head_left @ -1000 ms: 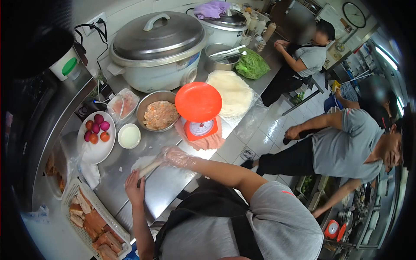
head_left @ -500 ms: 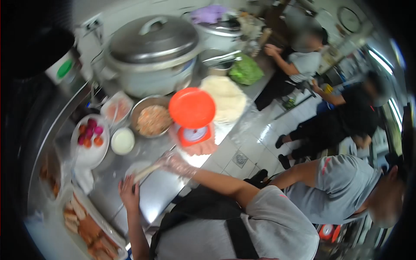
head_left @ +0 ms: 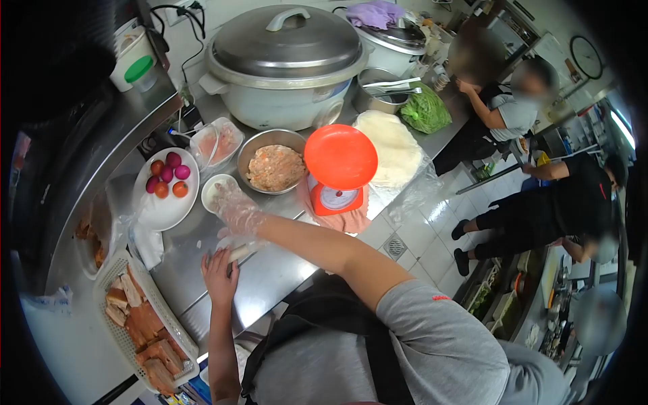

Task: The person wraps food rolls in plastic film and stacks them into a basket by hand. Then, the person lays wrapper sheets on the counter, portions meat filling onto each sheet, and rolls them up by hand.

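Observation:
My right hand (head_left: 236, 209), in a clear plastic glove, reaches over a small white bowl (head_left: 208, 196), its outstretched fingertips at the pale content. My bare left hand (head_left: 219, 275) is on the steel counter, its fingers closed over the near end of a pale, spring-roll-like roll (head_left: 239, 253). The roll's far end passes beneath my right wrist. Behind the small bowl, a metal bowl (head_left: 244, 154) holds an orange-flecked minced filling (head_left: 276, 168). A stack of thin round wrappers (head_left: 387, 150) lies beyond the orange kitchen scale (head_left: 341, 158).
A large lidded cooker (head_left: 286, 101) stands at the back. On the left are an oval plate (head_left: 150, 210) of purple and red round items and a white basket (head_left: 131, 359) of meat pieces. Green leaves (head_left: 425, 110) lie at the right. Several people work beyond the counter.
My right hand has left the roll and moved away from me to the small white bowl. My left hand stays at the roll. The view has shifted.

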Tool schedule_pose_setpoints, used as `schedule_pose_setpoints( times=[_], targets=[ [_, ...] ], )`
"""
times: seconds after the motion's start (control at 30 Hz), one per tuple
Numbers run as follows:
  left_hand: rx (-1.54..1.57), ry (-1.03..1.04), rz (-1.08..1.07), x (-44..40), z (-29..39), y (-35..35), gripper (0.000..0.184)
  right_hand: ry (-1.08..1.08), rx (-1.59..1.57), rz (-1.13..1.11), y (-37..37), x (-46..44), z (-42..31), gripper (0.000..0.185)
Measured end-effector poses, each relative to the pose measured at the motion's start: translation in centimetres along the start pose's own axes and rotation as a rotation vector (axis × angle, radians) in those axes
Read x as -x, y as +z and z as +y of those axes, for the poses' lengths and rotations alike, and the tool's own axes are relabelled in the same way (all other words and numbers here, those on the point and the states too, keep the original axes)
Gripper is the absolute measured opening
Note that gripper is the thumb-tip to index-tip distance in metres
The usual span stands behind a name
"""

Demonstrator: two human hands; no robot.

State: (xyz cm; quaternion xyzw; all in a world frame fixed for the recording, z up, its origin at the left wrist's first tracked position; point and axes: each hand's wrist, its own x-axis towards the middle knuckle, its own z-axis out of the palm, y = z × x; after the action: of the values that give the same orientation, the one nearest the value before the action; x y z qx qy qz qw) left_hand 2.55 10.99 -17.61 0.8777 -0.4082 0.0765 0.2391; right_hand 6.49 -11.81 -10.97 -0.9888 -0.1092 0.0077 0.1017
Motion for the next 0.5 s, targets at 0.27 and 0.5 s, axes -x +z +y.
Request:
schedule_pose_setpoints(
  times=[0.27,0.5],
  targets=[
    [-0.001,-0.05,0.084,1.1,0.9,0.1,0.041,0.087,0.049,0.007,1.4,-1.1,0.8,0.088],
    [0.021,-0.092,0.185,2.5,0.9,-0.4,0.033,-0.173,-0.095,0.162,-2.6,3.8,0.4,0.076]
  ],
)
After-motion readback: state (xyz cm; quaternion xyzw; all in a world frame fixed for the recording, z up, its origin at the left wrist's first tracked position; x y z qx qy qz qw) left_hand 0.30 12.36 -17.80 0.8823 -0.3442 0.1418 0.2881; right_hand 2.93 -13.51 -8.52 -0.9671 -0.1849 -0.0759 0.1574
